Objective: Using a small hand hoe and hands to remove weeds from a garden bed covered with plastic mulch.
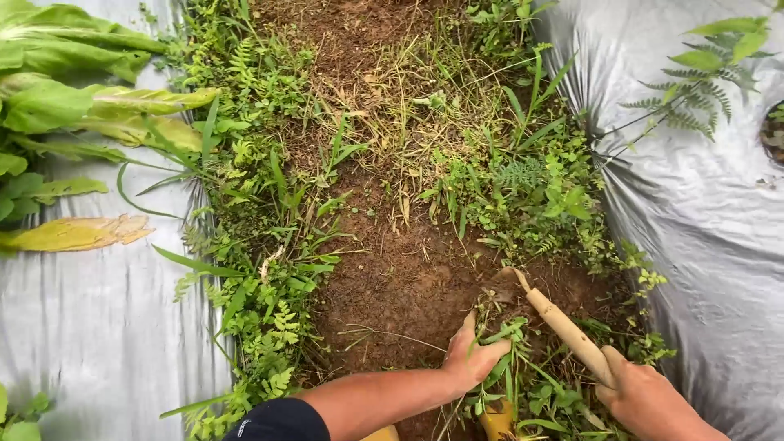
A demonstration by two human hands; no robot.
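My left hand (pixel 472 359) grips a clump of green weeds (pixel 500 339) low in the middle of the head view, fingers closed around the stems. My right hand (pixel 645 396) holds the pale wooden handle of a hand tool (pixel 563 327). The handle slants up and left, and its working end (pixel 510 278) is buried in the brown soil just above the weed clump. Bare dug soil (pixel 400 286) lies to the left of both hands.
A weedy soil path (pixel 367 122) runs between two beds covered in silver plastic sheeting (pixel 98 327) (pixel 719 229). Large leafy plants (pixel 57 106) grow from the left bed. Ferns (pixel 702 82) hang over the right bed. A yellow boot tip (pixel 496 420) shows at the bottom.
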